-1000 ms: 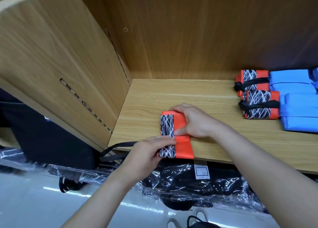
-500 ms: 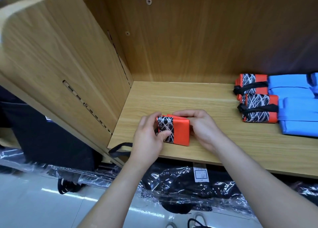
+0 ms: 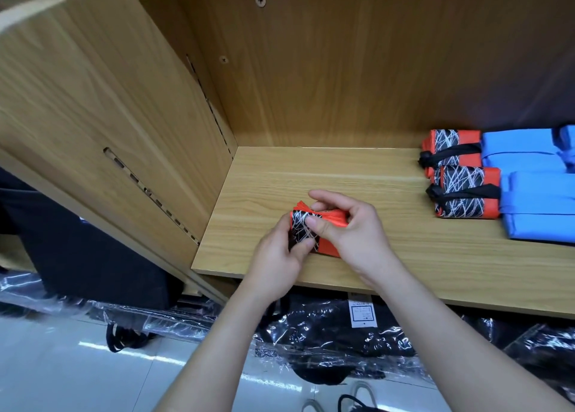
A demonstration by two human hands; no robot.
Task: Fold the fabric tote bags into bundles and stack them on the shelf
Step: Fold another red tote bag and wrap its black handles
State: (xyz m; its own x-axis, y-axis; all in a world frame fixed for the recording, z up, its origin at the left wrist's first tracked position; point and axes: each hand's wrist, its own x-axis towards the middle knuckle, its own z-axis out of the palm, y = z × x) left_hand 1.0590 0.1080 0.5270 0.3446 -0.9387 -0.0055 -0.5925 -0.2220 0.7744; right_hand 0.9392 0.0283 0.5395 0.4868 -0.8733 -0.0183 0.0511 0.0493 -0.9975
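Wood shelf (image 3: 389, 250): tied bundles (image 3: 463, 190) at 2 o'clock; left grip (image 3: 277, 256) and right grip (image 3: 348, 234) pinch orange bag (image 3: 329, 225).

An orange tote bag (image 3: 329, 225) with a black scribble-print band, folded small, sits tilted near the wooden shelf's (image 3: 342, 175) front edge.
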